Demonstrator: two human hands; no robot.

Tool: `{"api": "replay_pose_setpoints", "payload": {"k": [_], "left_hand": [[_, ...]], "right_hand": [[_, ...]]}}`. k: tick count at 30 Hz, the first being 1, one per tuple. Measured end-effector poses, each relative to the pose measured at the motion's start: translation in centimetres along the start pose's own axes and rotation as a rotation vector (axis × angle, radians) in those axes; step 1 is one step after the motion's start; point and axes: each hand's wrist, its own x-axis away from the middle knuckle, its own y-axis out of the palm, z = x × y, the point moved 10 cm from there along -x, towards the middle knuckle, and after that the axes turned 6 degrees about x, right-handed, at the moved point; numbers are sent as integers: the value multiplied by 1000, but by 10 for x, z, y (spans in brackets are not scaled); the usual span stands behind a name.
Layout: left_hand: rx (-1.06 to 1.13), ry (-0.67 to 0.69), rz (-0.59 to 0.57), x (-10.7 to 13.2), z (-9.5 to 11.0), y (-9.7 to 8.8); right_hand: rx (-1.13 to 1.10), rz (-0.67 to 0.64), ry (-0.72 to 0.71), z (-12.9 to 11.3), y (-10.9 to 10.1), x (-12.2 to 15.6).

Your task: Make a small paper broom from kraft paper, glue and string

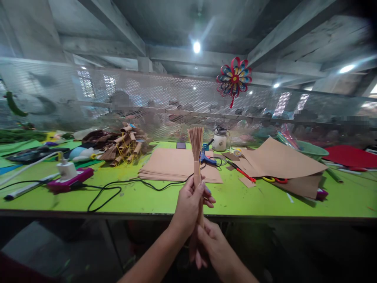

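"While both hands are clamped on the bundle [196,143], where exactly does it sit?"

"Upright at the centre of the frame, its pleated top fanning a little, its lower end down past the front edge of the table [165,204]. The left hand [190,200] grips the middle, thumb in front. The right hand [216,241] is closed round it further down, toward the bottom of the frame. I can't tell whether the hands touch each other."

"How would you work it?"

"I'd let the left hold the plain shaft firmly, so the layers line up, and have the right press the lower part evenly. Too hard would probably crease the paper; too loose and the folds could slip. I'd leave the fan alone."

"And room to move?"

"Most lies along the bare green strip at the table's front, right of centre. Left of centre, the black cord [159,190] loops across. Don't tip the top forward: the glue gun [208,160] appears just behind it, with the sheets [165,159] spread around there. Further right, watch the red tool [246,176] and the corners of the loose paper [285,159]."
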Motion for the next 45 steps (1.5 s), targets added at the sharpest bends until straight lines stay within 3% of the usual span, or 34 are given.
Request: {"api": "replay_pose_setpoints", "payload": {"k": [7, 16, 23, 28, 31, 33, 35, 40, 42, 45], "left_hand": [[-2, -22, 24, 1, -8, -7], [-33, -96, -124, 9, -13, 1], [56, -102, -142, 17, -25, -2], [63, -58, -100, 12, -19, -8], [33, -54, -78, 11, -18, -13], [19, -70, -65, 11, -20, -16], [8, -76, -49, 11, -23, -19], [-71, -54, -50, 10, -28, -17], [-124, -50, -54, 12, -31, -15], [-223, -13, -85, 17, -33, -11]], "right_hand": [[-8, 19, 28, 15, 0, 2], [-78, 16, 81, 23, 0, 6], [-66, -1, 65, 25, 1, 11], [95, -66, 191, 55, 2, 25], [330, -95, 271, 69, -12, 44], [605, -116, 192, 51, -24, 53], [793, -19, 55, 11, -41, 58], [794, 208, -157, -82, -71, 49], [759, 293, -206, -103, -81, 36], [628, 316, -265, -116, -81, 12]]}}
